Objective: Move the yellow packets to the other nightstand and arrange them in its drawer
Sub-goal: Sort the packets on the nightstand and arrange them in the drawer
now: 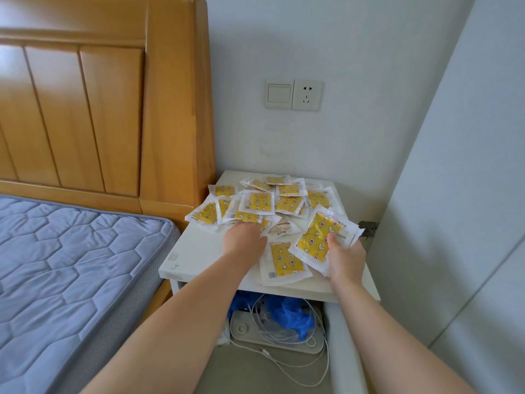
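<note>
On the nightstand top point(199, 251), yellow packets point(260, 201) lie scattered from back edge to front edge. Your right hand point(345, 260) grips the held stack point(319, 237) near the right edge. Your left hand point(244, 237) touches the pile; whether its fingers are curled cannot be determined. Slide packets together flat, then add them squarely to the stack. Packet print is illegible.

No text legible. Print on yellow packets point(287, 204) too small to read; characters on white packet point(284, 229) blurred.
</note>
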